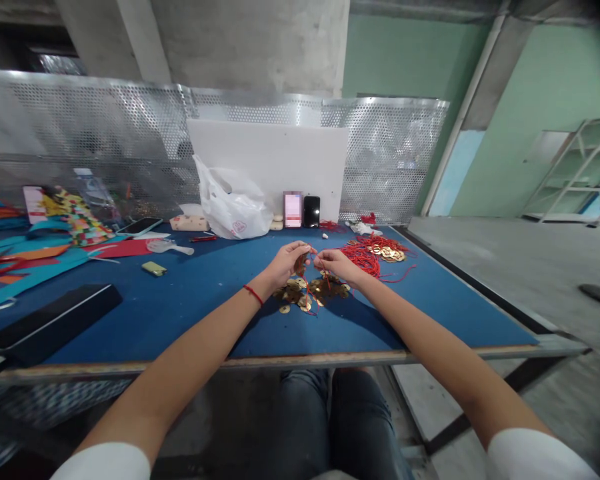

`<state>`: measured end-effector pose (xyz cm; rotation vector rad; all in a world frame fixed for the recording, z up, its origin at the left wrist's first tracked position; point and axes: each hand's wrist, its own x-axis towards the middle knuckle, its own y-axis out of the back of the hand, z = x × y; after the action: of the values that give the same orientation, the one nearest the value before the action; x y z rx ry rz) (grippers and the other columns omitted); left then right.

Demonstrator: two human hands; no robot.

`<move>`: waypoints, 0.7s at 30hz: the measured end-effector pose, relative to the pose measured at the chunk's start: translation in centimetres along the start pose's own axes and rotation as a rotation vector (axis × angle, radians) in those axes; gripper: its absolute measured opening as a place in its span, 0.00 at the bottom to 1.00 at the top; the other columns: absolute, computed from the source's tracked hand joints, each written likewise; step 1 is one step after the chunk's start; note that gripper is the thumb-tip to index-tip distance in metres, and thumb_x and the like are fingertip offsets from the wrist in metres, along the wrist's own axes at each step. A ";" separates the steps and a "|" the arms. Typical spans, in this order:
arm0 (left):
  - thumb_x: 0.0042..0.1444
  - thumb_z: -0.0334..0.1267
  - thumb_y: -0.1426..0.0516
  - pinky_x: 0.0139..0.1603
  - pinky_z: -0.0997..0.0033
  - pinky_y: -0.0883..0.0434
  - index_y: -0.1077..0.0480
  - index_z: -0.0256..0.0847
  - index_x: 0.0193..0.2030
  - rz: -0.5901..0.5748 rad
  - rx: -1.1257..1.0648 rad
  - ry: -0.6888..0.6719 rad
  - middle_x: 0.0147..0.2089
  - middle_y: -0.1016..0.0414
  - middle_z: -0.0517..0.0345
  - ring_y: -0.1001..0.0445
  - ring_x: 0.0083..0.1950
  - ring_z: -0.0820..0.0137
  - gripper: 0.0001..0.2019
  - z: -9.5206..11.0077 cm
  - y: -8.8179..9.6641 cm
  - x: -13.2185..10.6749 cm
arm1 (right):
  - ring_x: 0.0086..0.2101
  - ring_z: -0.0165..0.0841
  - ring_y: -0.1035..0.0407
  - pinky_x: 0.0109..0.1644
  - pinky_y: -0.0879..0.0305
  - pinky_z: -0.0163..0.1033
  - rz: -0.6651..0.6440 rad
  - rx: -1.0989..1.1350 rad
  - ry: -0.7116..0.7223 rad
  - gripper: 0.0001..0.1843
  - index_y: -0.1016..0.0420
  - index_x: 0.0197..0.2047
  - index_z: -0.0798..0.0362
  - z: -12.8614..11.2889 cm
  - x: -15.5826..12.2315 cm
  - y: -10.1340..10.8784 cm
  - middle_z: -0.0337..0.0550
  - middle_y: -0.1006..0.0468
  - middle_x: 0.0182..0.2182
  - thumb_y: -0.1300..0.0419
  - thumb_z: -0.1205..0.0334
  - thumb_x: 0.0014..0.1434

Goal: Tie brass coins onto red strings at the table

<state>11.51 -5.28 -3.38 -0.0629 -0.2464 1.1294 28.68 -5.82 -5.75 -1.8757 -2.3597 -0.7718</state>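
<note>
Pinching a length of red cord (307, 275) between both hands, the person holds it just above a blue tabletop (205, 313); the left hand (285, 263) is closed, thumb and fingers together on the cord, with a brass coin (301, 265) hanging beside the fingers; the right hand (336, 265) is closed on the cord too; directly below lies a loose heap of brass coins (310, 292), with thin red strands trailing over it; to the right sit a tangled bundle of red cords (363, 259) and a second cluster of coins (387, 252); a red string bracelet (253, 294) circles the left wrist; farther back, two phones (303, 211) stand against a white board (267, 167) beside a white plastic bag (233, 205); strips of coloured paper (30, 257) and a black box (50, 323) lie at the table's left side
</note>
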 end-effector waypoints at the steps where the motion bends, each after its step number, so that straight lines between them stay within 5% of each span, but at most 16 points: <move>1: 0.45 0.42 0.36 0.21 0.80 0.37 0.29 0.36 0.30 0.023 0.011 0.002 0.29 0.27 0.60 0.33 0.23 0.79 0.12 0.0 0.0 0.0 | 0.29 0.29 0.37 0.36 0.40 0.36 0.113 -0.061 0.040 0.10 0.33 0.32 0.54 -0.2 -0.1 -0.1 0.38 0.30 0.27 0.42 0.55 0.51; 3: 0.45 0.42 0.36 0.20 0.80 0.38 0.28 0.35 0.29 0.080 0.036 -0.002 0.27 0.28 0.61 0.33 0.22 0.79 0.11 0.1 0.0 0.1 | 0.30 0.30 0.36 0.38 0.40 0.37 0.388 -0.218 0.146 0.10 0.34 0.40 0.53 -1.0 -0.5 -0.4 0.40 0.28 0.33 0.45 0.61 0.53; 5: 0.44 0.41 0.36 0.20 0.80 0.39 0.27 0.35 0.29 0.131 0.047 -0.014 0.25 0.29 0.61 0.33 0.22 0.79 0.11 0.0 0.1 0.2 | 0.29 0.30 0.36 0.39 0.40 0.37 0.517 -0.383 0.269 0.13 0.36 0.47 0.54 -2.0 -1.2 -0.7 0.44 0.27 0.38 0.49 0.63 0.58; 9: 0.42 0.42 0.36 0.19 0.79 0.39 0.28 0.36 0.28 0.190 0.000 -0.035 0.21 0.33 0.63 0.35 0.20 0.77 0.11 -0.4 0.8 0.6 | 0.36 0.34 0.31 0.38 0.41 0.36 0.211 -0.725 0.413 0.14 0.34 0.50 0.52 -3.4 -2.2 -1.2 0.47 0.25 0.42 0.52 0.62 0.63; 13: 0.41 0.43 0.36 0.19 0.79 0.40 0.27 0.35 0.29 0.209 -0.008 -0.013 0.21 0.32 0.62 0.35 0.21 0.77 0.13 -0.4 1.2 0.7 | 0.38 0.36 0.29 0.38 0.41 0.36 -0.046 -0.872 0.295 0.19 0.32 0.51 0.50 -2.9 -2.1 -1.3 0.46 0.24 0.47 0.50 0.71 0.57; 18: 0.41 0.42 0.36 0.18 0.79 0.42 0.26 0.34 0.28 0.232 0.026 0.054 0.19 0.34 0.63 0.36 0.20 0.77 0.12 -0.1 1.4 0.7 | 0.42 0.33 0.27 0.44 0.38 0.36 -0.298 -0.468 0.291 0.21 0.28 0.46 0.52 -1.8 -1.5 -1.1 0.42 0.21 0.42 0.50 0.77 0.52; 21: 0.41 0.40 0.37 0.18 0.79 0.45 0.27 0.34 0.26 0.298 0.020 0.047 0.21 0.31 0.61 0.38 0.20 0.78 0.09 -0.1 1.8 0.9 | 0.40 0.32 0.26 0.44 0.35 0.36 -0.329 -0.157 0.270 0.14 0.25 0.41 0.54 -1.8 -1.3 -1.4 0.42 0.19 0.39 0.47 0.72 0.54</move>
<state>10.30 -3.70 -3.65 -0.1110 -0.1872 1.4248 27.27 -7.88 -5.11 -1.3310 -2.5170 -1.1840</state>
